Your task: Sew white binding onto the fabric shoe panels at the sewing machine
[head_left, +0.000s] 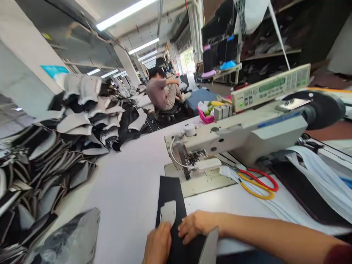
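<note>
Both hands, L (158, 244) and R (196, 225), pressed flat on black fabric (170, 190) w/ grey patch (168, 212), just before sewing machine (236, 135); scissors (258, 181) right of it, cut-piece stacks (55, 146) far left.

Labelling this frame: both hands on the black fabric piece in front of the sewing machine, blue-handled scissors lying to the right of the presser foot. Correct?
Not quite. The scissors have red and yellow handles, not blue, as the head view shows. The rest holds: left hand and right hand both rest on the black fabric piece in front of the sewing machine, with the scissors right of the presser foot.
</note>
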A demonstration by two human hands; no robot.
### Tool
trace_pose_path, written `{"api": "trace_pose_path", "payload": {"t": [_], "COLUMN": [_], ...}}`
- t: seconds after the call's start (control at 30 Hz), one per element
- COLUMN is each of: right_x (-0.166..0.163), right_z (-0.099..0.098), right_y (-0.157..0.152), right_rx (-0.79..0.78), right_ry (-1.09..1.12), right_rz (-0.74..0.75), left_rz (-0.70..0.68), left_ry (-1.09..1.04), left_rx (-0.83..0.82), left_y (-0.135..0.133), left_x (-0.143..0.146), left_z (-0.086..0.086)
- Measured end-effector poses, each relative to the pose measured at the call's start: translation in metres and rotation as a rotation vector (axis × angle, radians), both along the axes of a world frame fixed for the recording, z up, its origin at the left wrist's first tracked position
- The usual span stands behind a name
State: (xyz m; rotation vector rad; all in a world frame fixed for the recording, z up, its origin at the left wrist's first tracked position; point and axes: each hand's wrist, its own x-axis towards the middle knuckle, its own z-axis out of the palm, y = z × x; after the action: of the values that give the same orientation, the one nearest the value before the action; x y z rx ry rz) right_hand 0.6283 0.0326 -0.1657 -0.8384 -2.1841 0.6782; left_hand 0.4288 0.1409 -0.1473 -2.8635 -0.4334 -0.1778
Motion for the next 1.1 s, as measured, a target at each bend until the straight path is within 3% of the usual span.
{"api": "trace_pose_path", "payload": {"t": [0.17,0.37,0.5,1.1], "right_x": [0.01,0.011,0.01,0.007], "right_z": [-0.009,-0.002,-0.003,-0.003], "right_y": [-0.006,-0.012,-0.015,-0.014], "right_rx": [0.088,0.117,0.15,0.32], "right_ry": [0.038,-0.06,-0.104,-0.351], "right_rz": [0.037,-0.027,-0.071,-0.138], "left_rz": [0.086,0.03,-0.033,-0.041], "left_ry": [0.126,-0.11,-0.143,-0.164], "left_rx": [-0.084,-0.025,-0.039,-0.099], "left_y": [-0.013,-0.004,0.001,-0.002], "left_x": [0.067,0.115,0.126,0.134], "left_z": [0.024,0.016,0.009,0.007]}}
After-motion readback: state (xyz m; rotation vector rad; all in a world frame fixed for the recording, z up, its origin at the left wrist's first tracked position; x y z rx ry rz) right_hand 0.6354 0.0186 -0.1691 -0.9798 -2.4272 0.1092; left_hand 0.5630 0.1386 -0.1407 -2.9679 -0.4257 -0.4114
